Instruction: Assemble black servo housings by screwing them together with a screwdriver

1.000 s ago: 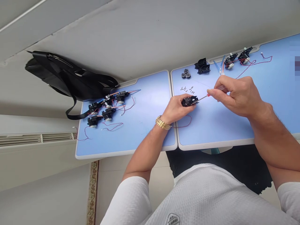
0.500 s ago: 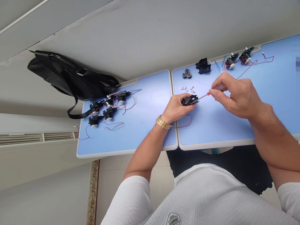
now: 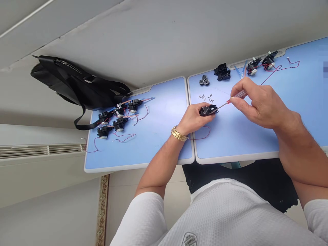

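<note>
My left hand (image 3: 194, 119) is closed around a small black motor assembly (image 3: 208, 110), and a red wire (image 3: 205, 138) trails from beneath that hand onto the table. In my right hand (image 3: 258, 102) is a screwdriver (image 3: 222, 105) with a clear handle and a red collar, pinched between thumb and fingers. Its metal tip meets the right end of the assembly; the exact contact point is too small to make out. Several loose screws (image 3: 205, 98) lie just beyond my left hand. Past them sit three round black parts (image 3: 204, 81) and black plastic housings (image 3: 222, 72).
Two blue tables (image 3: 153, 143) stand side by side with a narrow seam between them. Several black motor units (image 3: 119, 123) with wires lie on the left one, near a black bag (image 3: 79, 83) by the wall. Two more wired units (image 3: 253, 66) and blue strips (image 3: 239, 71) are at the back right.
The motor assembly has shifted very slightly to the right. My right hand has turned a little on the screwdriver, whose tip stays at the assembly.
</note>
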Demonstrator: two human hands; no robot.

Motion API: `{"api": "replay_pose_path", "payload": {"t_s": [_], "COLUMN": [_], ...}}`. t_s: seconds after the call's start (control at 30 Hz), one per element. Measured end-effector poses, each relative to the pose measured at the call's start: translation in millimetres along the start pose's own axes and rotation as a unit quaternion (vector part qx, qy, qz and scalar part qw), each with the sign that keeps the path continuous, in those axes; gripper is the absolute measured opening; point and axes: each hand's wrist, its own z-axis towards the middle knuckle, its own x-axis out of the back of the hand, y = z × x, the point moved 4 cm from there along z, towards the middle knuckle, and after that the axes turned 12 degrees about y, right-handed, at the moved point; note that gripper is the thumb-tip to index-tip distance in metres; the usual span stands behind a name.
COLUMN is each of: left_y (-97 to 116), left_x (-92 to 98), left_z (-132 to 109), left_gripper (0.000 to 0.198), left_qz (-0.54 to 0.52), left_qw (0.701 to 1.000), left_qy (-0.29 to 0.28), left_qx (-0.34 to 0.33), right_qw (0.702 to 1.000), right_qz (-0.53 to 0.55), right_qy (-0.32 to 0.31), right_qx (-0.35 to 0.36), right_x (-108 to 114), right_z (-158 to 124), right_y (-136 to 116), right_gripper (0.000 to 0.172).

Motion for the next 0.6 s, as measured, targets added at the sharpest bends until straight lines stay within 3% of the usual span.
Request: {"api": "replay_pose_path", "payload": {"t_s": [0.13,0.4,0.6], "left_y": [-1.6,-0.8,2.0], "left_x": [0.4,1.7,5.4], "left_z": [0.0,0.5,1.5], "left_gripper": [0.029,0.027,0.026], "left_qz": [0.002,0.003,0.006], "left_qw": [1.000,1.000,1.000], "left_qy": [0.000,0.005,0.019], "left_qx": [0.009,0.002,0.001], "right_qw": [1.000,0.996,1.000], "right_qz": [-0.018,-0.088,-0.016], "right_qy": [0.019,0.020,-0.011], "right_qx": [0.007,0.008,0.013], "right_x": [0.9,1.4,0.7], "right_z": [-1.0,-1.6,-1.3], "right_y": [0.3,10.7,1.2], "right_gripper": [0.026,0.057,0.026]}}
